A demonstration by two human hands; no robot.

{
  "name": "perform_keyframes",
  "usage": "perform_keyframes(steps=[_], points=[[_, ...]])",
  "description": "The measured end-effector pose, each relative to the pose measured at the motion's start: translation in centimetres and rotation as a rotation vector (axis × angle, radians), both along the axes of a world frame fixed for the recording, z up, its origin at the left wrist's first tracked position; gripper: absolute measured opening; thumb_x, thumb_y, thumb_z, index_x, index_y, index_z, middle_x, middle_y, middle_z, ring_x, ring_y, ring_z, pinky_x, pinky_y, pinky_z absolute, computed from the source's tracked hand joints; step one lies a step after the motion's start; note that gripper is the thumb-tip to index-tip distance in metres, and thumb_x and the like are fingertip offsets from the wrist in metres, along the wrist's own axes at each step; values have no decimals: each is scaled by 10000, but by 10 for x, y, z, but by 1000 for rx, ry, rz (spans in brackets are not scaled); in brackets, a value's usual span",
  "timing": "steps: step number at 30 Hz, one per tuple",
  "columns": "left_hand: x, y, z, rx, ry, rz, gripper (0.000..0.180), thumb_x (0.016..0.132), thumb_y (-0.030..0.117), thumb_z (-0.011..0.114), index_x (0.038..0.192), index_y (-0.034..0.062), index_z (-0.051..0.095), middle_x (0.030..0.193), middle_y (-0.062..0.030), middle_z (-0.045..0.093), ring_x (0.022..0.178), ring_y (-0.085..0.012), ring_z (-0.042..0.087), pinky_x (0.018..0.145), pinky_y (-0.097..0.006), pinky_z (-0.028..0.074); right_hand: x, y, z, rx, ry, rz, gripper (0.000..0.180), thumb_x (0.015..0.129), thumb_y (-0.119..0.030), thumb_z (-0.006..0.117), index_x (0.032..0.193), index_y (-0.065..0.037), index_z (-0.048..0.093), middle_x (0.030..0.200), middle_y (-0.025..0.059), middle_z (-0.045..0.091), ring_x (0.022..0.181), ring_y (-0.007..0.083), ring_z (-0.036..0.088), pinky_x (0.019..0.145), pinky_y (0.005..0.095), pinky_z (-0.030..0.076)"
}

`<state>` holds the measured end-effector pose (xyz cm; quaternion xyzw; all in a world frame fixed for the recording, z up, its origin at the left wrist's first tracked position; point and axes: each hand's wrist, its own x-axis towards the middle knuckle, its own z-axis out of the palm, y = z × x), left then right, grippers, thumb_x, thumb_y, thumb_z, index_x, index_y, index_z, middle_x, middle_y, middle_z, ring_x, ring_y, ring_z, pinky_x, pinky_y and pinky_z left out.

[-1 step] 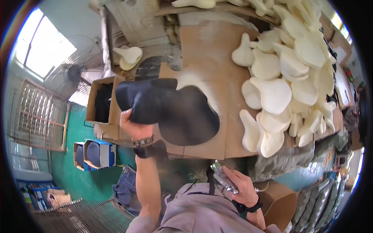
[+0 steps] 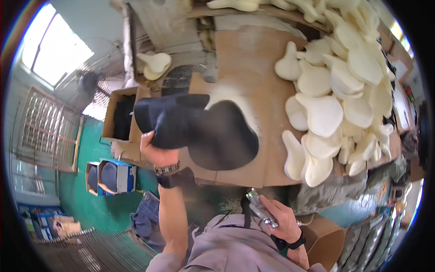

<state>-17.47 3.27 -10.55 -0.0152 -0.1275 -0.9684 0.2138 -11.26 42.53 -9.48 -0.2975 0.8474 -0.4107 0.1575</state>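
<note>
My left hand (image 2: 158, 152) is closed on the near edge of a black flexible cover (image 2: 170, 120), held over the cardboard-topped table. The cover's rounded, wider part (image 2: 224, 138) extends to the right, in front of a whitish patch on the cardboard. Whether this is one piece or two overlapping ones, I cannot tell. Low at the front, near my body, my right hand (image 2: 283, 222) is wrapped round a metal spray gun (image 2: 260, 208). Its nozzle points up toward the table's near edge, apart from the cover. A pale hose shows behind the right hand.
Cream foam saddle pads (image 2: 319, 113) are heaped on the table's right side, with two more (image 2: 156, 63) at the far left. A carton (image 2: 122, 118) holding black pieces stands left of the table. Smaller boxes (image 2: 122, 177) sit lower left; another carton (image 2: 324, 235) is beside my right arm.
The whole view has shifted slightly. Both hands keep their hold, and the black cover stays in nearly the same place.
</note>
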Motion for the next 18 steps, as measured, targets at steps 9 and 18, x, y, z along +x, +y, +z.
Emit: perform_keyframes(steps=[9,18], points=[[200,3,-81,237,-314,463,282,822,166,504,843,-54,680,924,-190,729,880,-310,710,858,-420,558,0,-41,-19,2,9,334,553,781,1,720,1315,44,583,1059,227,683,919,389,676,849,401,522],[389,89,-161,695,-519,1059,349,727,150,555,1035,10,640,1061,-136,686,1009,-342,635,947,-476,489,47,-90,11,242,-58,726,452,875,-38,623,1313,59,578,915,173,641,753,261,592,750,332,500]])
